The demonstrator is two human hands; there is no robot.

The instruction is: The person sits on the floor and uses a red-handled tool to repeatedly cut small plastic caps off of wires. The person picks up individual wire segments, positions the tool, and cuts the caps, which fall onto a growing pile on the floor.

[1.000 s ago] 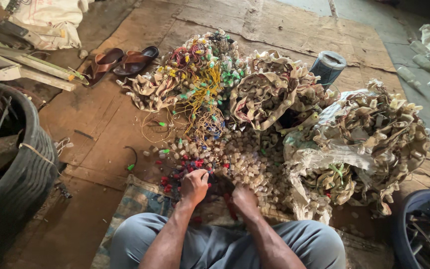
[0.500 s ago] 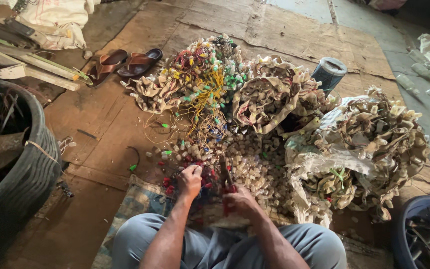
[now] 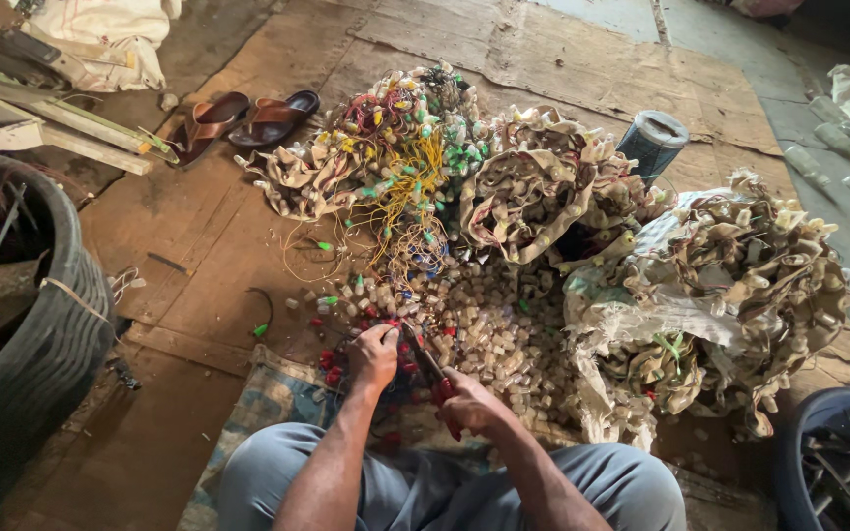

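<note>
I sit on the floor facing a heap of small pale bulb sockets (image 3: 504,324). My left hand (image 3: 374,356) is closed on a bunch of red bulb pieces and wire (image 3: 332,369) at the heap's near left edge. Right beside it, my right hand (image 3: 469,403) grips a red-handled cutting tool (image 3: 432,369) whose dark blades point toward the left hand. Behind the heap lies a tangle of coloured light strings (image 3: 395,167) with yellow wire and green, red and blue caps. Beige bundles of strings (image 3: 533,197) sit further right.
A black tub (image 3: 41,354) stands at my left and a blue tub (image 3: 828,462) at lower right. Brown sandals (image 3: 248,118), wooden planks (image 3: 61,128) and a white sack (image 3: 100,29) lie at the back left. A grey cylinder (image 3: 653,143) stands behind a large beige bundle (image 3: 740,285).
Both hands stay at the same spot by the red pieces, with only small shifts of fingers and tool. The view has tilted slightly.
</note>
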